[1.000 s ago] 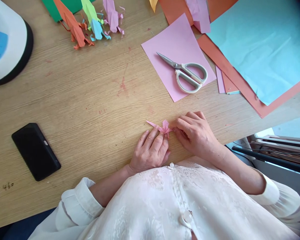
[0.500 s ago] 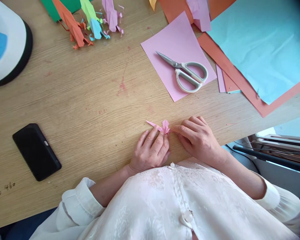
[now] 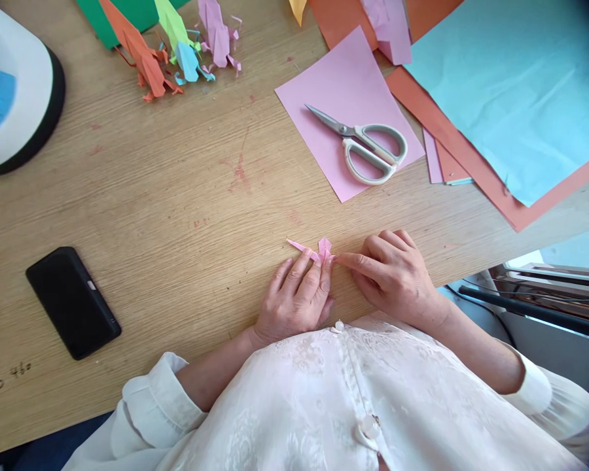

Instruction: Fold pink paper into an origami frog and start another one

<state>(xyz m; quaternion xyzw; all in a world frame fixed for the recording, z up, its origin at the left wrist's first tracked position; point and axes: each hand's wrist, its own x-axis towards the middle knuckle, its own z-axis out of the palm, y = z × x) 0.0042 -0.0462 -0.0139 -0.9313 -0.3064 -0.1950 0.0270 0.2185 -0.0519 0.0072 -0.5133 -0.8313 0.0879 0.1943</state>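
A small pink origami figure [image 3: 324, 247] lies on the table in front of me, with a thin point sticking out to the left and a broader flap standing at the top. My left hand [image 3: 297, 294] rests over its lower part, holding it down with the fingertips. My right hand [image 3: 395, 275] has its index fingertip at the figure's right tip, with the other fingers curled in. The thumb is tucked under and partly hidden. Part of the folded paper is covered by the left fingers.
Grey-handled scissors [image 3: 375, 154] lie on a pink paper sheet [image 3: 319, 131]. Blue paper [image 3: 520, 98] covers orange sheets [image 3: 515, 216] at right. Several folded paper figures [image 3: 144, 59] stand at the back left. A black phone [image 3: 73, 301] and a white device [image 3: 29, 78] are at left.
The right hand's fingers have shifted slightly and its index finger looks straighter. The left hand and the pink figure stay in nearly the same place. The view has moved a little.
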